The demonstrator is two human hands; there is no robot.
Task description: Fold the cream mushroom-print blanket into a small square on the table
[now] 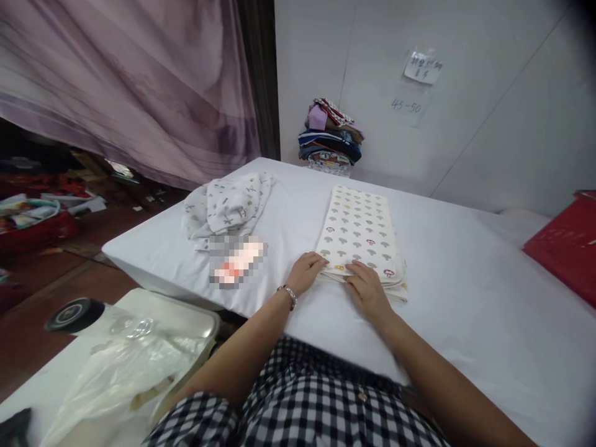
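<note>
Mushroom-print cloth (356, 220) lies folded, left hand (305, 273) and right hand (369, 289) touching its near edge, pinch indiscernible; even pressure should align layers.

Both forearms (254, 338) reach forward, the left grip (305, 273) and right grip (369, 292) palm-down, fingers (361, 268) gently bent.

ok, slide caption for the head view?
Left hand and right hand at the near edge of a folded cloth on a white table, crumpled cloth at left.
</note>
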